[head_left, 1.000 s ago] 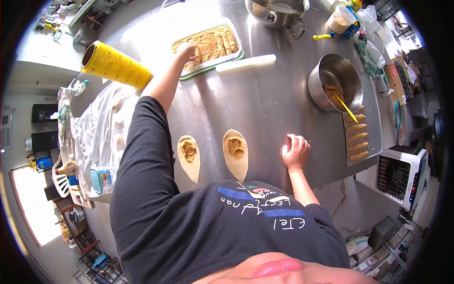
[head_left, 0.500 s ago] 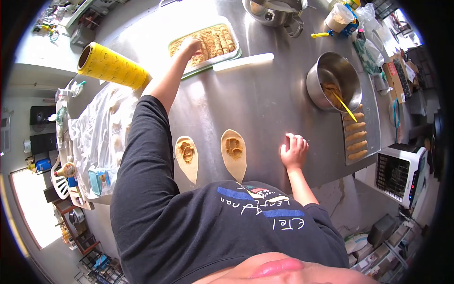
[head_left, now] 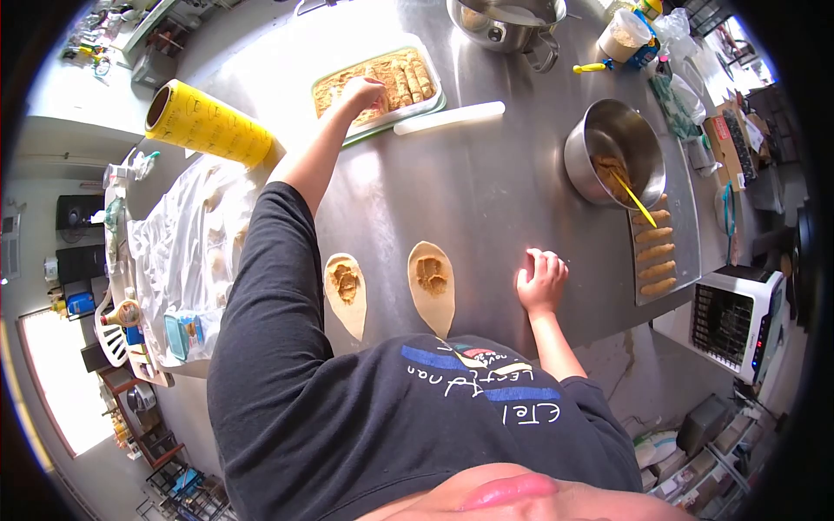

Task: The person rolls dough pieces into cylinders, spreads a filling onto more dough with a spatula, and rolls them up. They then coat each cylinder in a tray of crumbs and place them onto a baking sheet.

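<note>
My left hand point(head_left: 363, 91) reaches over a rectangular tray point(head_left: 437, 98) of light brown crumbs. Its fingers are drawn together at the coated rolls point(head_left: 410, 78); what lies under them is hidden. On the steel table point(head_left: 486, 195), my right hand point(head_left: 541, 282) lies with its fingers apart and slightly bent, holding nothing. Two teardrop-shaped pieces of flat dough, a left one point(head_left: 357, 313) and a right one point(head_left: 433, 311), are near my body, each with brown filling on its wide part. Beside the tray lies a white bar point(head_left: 449, 118).
At the right stand a steel pot point(head_left: 647, 148) with brown filling and a yellow utensil point(head_left: 637, 201), and a tray of shaped rolls point(head_left: 655, 252). A yellow wrap roll point(head_left: 213, 123) and white plastic sheeting point(head_left: 187, 239) are at the left. Another steel pot point(head_left: 512, 33) sits at the back.
My left hand has shifted slightly to the right over the crumb tray, and its fingers look more drawn together. My right hand has stayed in place on the table.
</note>
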Action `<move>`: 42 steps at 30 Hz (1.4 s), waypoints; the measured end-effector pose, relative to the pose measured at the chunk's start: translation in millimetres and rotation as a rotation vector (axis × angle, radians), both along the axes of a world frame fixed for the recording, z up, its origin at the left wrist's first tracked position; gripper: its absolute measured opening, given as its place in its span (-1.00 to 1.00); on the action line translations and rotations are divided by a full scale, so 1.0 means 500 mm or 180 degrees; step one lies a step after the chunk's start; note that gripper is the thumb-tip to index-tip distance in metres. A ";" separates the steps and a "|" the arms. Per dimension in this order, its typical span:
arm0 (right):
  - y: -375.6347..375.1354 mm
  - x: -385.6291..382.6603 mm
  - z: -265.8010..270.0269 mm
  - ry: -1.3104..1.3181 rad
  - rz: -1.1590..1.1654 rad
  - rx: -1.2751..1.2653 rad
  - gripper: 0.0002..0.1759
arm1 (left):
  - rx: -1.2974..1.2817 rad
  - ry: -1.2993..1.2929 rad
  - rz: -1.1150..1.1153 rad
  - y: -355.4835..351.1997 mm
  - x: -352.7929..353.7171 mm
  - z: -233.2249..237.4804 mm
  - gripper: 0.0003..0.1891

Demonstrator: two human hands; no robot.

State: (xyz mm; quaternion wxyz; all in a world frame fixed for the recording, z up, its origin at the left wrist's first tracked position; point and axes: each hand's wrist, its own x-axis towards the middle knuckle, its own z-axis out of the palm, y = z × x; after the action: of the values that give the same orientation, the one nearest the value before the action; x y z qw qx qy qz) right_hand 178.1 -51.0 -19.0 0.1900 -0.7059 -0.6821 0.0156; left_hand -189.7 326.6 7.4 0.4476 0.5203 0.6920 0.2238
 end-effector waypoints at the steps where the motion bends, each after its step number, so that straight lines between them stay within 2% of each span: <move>1: 0.000 0.000 0.000 0.0022 -0.0015 -0.0054 -0.57 | 0.0096 0.0150 -0.0054 -0.003 0.004 0.011 -0.77; 2: 0.001 0.000 0.001 0.0023 -0.0021 -0.0047 -0.57 | 0.0208 0.0569 -0.0211 0.002 0.001 0.017 -0.71; 3: 0.001 -0.001 0.003 0.0017 -0.0014 -0.0026 -0.57 | 0.0212 0.0570 -0.0215 0.012 -0.003 0.001 -0.71; 5: 0.000 -0.001 0.003 0.0011 -0.0004 -0.0009 -0.57 | 0.1640 0.2293 -0.0531 0.025 -0.012 -0.036 -0.62; 6: 0.000 0.000 0.001 -0.0021 -0.0004 0.0025 -0.57 | 0.1304 0.2224 -0.0997 0.000 -0.003 0.008 -0.50; 7: 0.001 0.001 0.000 -0.0054 -0.0004 0.0060 -0.57 | 0.1304 0.2223 -0.0994 -0.013 0.001 0.004 -0.50; 9: 0.001 0.000 0.003 -0.0066 0.0005 0.0059 -0.57 | 0.1289 0.2982 -0.1536 -0.031 0.009 0.000 -0.42; 10: 0.001 0.000 0.004 -0.0075 0.0011 0.0056 -0.57 | 0.0692 0.3065 -0.1719 -0.030 0.013 0.009 -0.37; 13: 0.002 0.001 0.005 -0.0059 0.0041 0.0071 -0.58 | 0.1028 0.3075 -0.1720 -0.036 -0.022 -0.001 -0.36; 15: 0.001 0.001 0.006 -0.0048 0.0041 0.0080 -0.58 | 0.0912 0.3093 -0.1759 -0.041 -0.062 -0.010 -0.34; 17: 0.003 -0.001 0.006 -0.0018 0.0053 0.0110 -0.58 | 0.1103 0.3277 -0.1536 -0.051 -0.106 -0.034 -0.34; 18: 0.003 -0.001 0.006 -0.0015 0.0047 0.0093 -0.58 | 0.0877 0.3521 -0.1528 -0.073 -0.106 0.000 -0.33; 21: 0.003 -0.002 0.005 -0.0016 0.0046 0.0083 -0.59 | 0.0497 0.3941 -0.1614 -0.089 -0.133 0.026 -0.34; 26: 0.002 -0.002 0.006 -0.0063 0.0021 0.0071 -0.59 | 0.0767 0.3623 -0.1379 -0.048 -0.148 -0.016 -0.33; 28: 0.002 -0.002 0.005 -0.0054 0.0025 0.0067 -0.59 | 0.1352 0.2938 -0.1347 -0.042 -0.129 -0.025 -0.32; 31: 0.002 -0.003 0.005 -0.0045 0.0019 0.0059 -0.59 | 0.1067 0.3251 -0.1280 -0.064 -0.088 -0.019 -0.29; 33: 0.003 -0.001 0.007 -0.0055 0.0010 0.0058 -0.59 | 0.0861 0.3486 -0.1410 -0.043 -0.101 -0.056 -0.25; 38: 0.003 -0.003 0.008 -0.0121 0.0001 0.0071 -0.59 | 0.1446 0.2583 -0.0559 -0.013 -0.129 -0.136 -0.28; 42: 0.004 -0.001 0.007 -0.0075 0.0020 0.0043 -0.59 | 0.1777 0.2005 -0.0043 -0.001 -0.129 -0.151 -0.29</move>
State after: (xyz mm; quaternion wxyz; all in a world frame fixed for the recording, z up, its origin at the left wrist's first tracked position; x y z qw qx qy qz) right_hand 177.4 -49.2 -15.4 0.1867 -0.7026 -0.6866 0.0032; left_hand -254.4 326.1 -68.2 0.0575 0.6691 0.7044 0.2297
